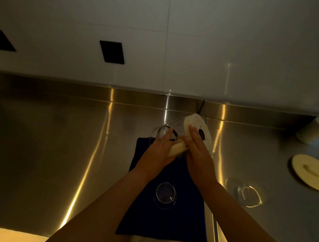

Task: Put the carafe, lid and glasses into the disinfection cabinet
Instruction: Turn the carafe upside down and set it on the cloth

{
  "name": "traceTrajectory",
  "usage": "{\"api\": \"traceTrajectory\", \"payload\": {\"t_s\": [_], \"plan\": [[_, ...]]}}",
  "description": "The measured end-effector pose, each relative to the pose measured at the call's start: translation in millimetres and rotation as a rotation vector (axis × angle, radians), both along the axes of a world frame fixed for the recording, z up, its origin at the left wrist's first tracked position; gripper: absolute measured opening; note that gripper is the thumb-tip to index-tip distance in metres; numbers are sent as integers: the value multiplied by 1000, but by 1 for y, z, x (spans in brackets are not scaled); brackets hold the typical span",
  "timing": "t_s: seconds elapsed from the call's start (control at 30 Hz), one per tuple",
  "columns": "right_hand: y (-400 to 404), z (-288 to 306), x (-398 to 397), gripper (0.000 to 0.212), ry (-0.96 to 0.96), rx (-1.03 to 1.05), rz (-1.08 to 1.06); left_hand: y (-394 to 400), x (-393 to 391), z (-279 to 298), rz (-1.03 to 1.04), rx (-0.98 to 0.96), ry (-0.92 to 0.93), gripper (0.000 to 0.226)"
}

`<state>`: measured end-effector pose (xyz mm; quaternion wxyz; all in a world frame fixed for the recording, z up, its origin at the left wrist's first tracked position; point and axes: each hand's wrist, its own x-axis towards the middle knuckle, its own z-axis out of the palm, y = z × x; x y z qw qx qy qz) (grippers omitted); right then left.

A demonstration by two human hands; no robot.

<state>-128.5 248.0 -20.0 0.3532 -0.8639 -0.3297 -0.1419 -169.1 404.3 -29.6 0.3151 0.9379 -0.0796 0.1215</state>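
A glass carafe with a cream handle and a white base lies tilted over the far end of a dark blue cloth. My left hand holds it at the handle, fingers reaching onto the glass body. My right hand lies against the white base with straight fingers. One clear glass stands on the cloth between my forearms. A second clear glass stands on the steel to the right. The round cream lid lies flat farther right.
Everything sits on a stainless steel counter with a raised back ledge below a white wall. A white cylindrical object stands at the far right edge. Two black wall sockets are set in the wall. No cabinet is in view.
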Motion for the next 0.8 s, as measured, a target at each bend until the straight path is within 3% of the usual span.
{"api": "traceTrajectory", "payload": {"t_s": [0.17,0.23,0.37,0.57,0.8], "plan": [[16,16,-10,67,246,195,75,13,-11,6,14,57,-74,60],[23,18,-9,67,297,155,124,16,-13,10,7,104,-90,69],[30,6,-5,59,270,-59,97,22,-13,10,-31,161,-143,79],[31,-15,-9,56,54,-119,19,33,-20,-1,39,309,-79,83],[34,-25,-12,60,19,-157,52,44,-28,-10,57,440,31,82]]}}
